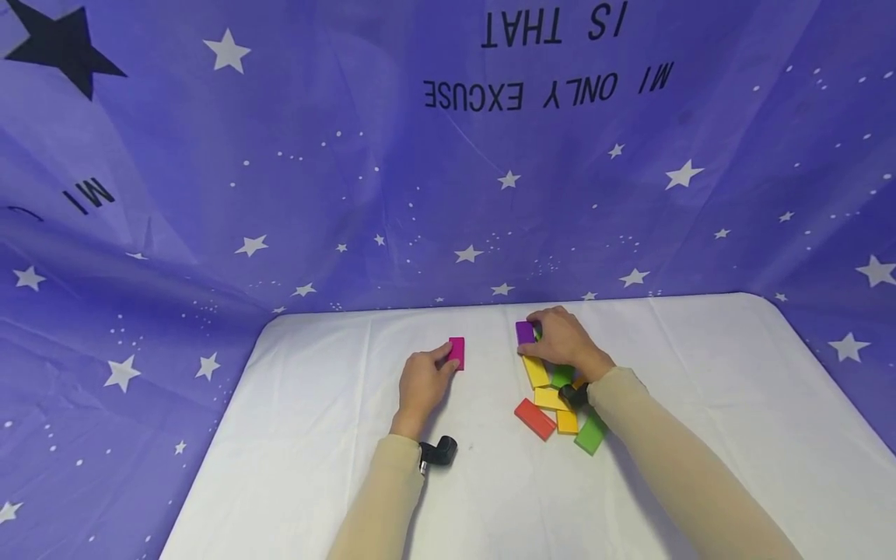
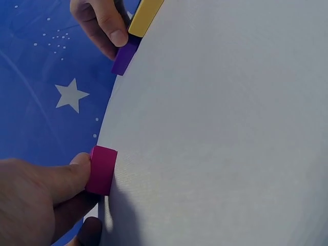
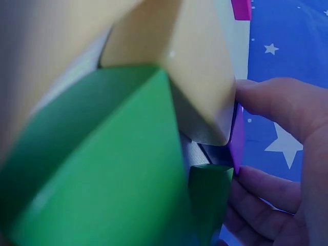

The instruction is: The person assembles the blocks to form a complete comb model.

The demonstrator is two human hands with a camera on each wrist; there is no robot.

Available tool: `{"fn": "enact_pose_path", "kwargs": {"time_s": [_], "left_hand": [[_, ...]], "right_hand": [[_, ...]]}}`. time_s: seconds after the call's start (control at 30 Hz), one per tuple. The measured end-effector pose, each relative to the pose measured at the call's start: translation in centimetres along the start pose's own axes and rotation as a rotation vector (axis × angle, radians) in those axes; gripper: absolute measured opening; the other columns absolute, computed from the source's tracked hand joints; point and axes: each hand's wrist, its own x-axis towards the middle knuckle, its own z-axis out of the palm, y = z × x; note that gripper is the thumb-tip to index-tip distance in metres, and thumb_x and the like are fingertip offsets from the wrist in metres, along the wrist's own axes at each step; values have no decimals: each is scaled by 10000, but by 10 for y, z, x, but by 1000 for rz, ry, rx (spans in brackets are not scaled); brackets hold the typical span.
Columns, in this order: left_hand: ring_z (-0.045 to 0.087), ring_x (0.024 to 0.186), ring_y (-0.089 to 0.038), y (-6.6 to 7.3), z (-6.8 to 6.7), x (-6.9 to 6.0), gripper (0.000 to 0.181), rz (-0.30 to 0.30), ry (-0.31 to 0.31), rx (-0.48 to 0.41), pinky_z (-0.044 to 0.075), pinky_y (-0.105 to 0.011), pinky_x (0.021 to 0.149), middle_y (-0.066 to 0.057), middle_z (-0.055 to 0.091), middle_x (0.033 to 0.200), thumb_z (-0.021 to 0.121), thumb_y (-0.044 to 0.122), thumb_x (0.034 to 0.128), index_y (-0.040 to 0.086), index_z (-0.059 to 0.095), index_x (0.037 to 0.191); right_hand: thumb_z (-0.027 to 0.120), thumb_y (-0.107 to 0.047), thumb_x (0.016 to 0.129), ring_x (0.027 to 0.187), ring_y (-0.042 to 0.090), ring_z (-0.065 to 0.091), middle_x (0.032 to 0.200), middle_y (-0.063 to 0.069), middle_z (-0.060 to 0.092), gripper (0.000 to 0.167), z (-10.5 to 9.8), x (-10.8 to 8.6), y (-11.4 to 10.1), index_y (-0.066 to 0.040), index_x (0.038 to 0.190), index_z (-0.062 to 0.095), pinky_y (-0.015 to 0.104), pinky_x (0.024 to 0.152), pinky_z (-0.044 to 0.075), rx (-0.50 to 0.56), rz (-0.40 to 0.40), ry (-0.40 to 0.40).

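My left hand pinches a magenta block by its left side, between thumb and fingers. In the left wrist view that magenta block stands out from the fingertips over the white cloth. To the right, my right hand grips a purple block at the top of a loose group of blocks. A yellow block lies just below the purple one. A small green block shows beside the fingers in the right wrist view, where a nearer green block hides part of the group.
A red block, a yellow block, a short orange-yellow block and a green block lie near the right forearm. The white-covered table meets a purple star-patterned curtain at its far edge.
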Motion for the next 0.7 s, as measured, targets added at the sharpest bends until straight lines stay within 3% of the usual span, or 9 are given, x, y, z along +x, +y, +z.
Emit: {"fn": "enact_pose_path", "kwargs": {"time_s": [0.23, 0.43, 0.7], "left_hand": [[648, 1166, -332, -1, -1, 0, 362, 12, 1, -16, 524, -457, 954, -115, 710, 1199, 789, 236, 876, 144, 740, 1223], [646, 1170, -327, 0, -1, 0, 362, 17, 6, -25, 515, -454, 976, -107, 707, 1204, 787, 235, 879, 146, 737, 1226], [645, 1170, -332, 1, -2, -2, 363, 14, 10, -20, 511, -459, 975, -96, 709, 1205, 775, 244, 891, 142, 731, 1237]], "right_hand": [[811, -390, 813, 1195, 381, 519, 1313, 216, 618, 738, -1, 1, -1, 11, 1383, 569, 555, 1061, 426, 12, 9, -37], [814, -416, 801, 1140, 365, 548, 1230, 183, 665, 693, 0, 3, -1, -3, 1324, 625, 550, 1038, 438, -19, -2, 1], [796, -467, 789, 1118, 335, 546, 1217, 156, 665, 704, -2, 3, -4, -27, 1315, 633, 516, 989, 480, 57, 11, 66]]}}
